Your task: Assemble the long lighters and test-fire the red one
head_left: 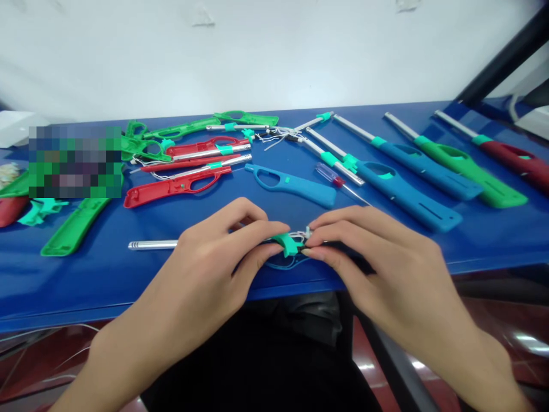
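Note:
My left hand [218,257] pinches a teal lighter trigger [288,244] between thumb and fingertips. Just to its right, my right hand [377,246] closes its thumb and fingers on a small pale part [307,232] with thin white wires; its exact kind is too small to tell. Both sets of fingertips nearly meet above a blue lighter handle shell [285,265], which my hands mostly cover. A metal lighter tube [152,245] sticks out to the left from behind my left hand.
Blue, green and red gas lighters [412,191] lie along the right of the blue table [98,286]. Beyond my hands are a blue half shell [291,187] and a screwdriver [330,174]. Red shells [175,189], green shells [71,232] and wired tubes [323,151] lie further back and left.

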Demonstrator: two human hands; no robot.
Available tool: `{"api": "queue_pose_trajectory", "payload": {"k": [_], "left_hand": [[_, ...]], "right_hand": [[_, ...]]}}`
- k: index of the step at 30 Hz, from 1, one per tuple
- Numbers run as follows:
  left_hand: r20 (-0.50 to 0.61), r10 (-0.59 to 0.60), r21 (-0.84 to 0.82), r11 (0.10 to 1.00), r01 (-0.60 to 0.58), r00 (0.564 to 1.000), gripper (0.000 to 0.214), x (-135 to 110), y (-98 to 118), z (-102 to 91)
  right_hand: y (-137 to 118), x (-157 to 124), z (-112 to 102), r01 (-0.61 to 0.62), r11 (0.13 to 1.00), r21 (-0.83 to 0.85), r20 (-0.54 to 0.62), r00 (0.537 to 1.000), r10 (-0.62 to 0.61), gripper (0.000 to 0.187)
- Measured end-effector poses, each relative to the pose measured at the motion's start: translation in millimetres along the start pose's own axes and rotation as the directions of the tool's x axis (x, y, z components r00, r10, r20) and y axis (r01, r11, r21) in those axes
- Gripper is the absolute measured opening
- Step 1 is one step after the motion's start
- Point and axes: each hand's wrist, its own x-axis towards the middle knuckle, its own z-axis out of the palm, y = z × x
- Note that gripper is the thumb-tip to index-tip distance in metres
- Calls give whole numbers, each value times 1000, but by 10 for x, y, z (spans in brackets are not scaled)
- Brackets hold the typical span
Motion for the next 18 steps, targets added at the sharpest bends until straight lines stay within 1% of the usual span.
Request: {"api": "queue_pose_trajectory", "payload": {"k": [3,6,8,10,13,18], "left_hand": [[33,45,-10,999,-45,998,25,-5,-62,-31],[49,137,19,990,-138,989,35,-16,-144,-54],[74,190,66,979,-195,979,35,-16,-195,-60],[120,215,104,968,-228,969,34,-7,-232,-59],[152,218,130,962,-238,964,37,13,-251,-53],[100,203,116,970,-214,974,40,45,-216,-74]], "right_hand": [[-11,-5,-1,2,1000,4,-5,1000,-2,10],[-10,-5,2,-5,1000,22,-9,1000,5,10],[-8,-4,10,-9,999,33,-9,1000,9,11],[-8,-6,21,-8,999,34,-10,1000,9,11],[-13,-10,35,-11,1000,26,-20,1000,12,11],[7,-29,9,-22,996,86,-38,999,26,9]]}}
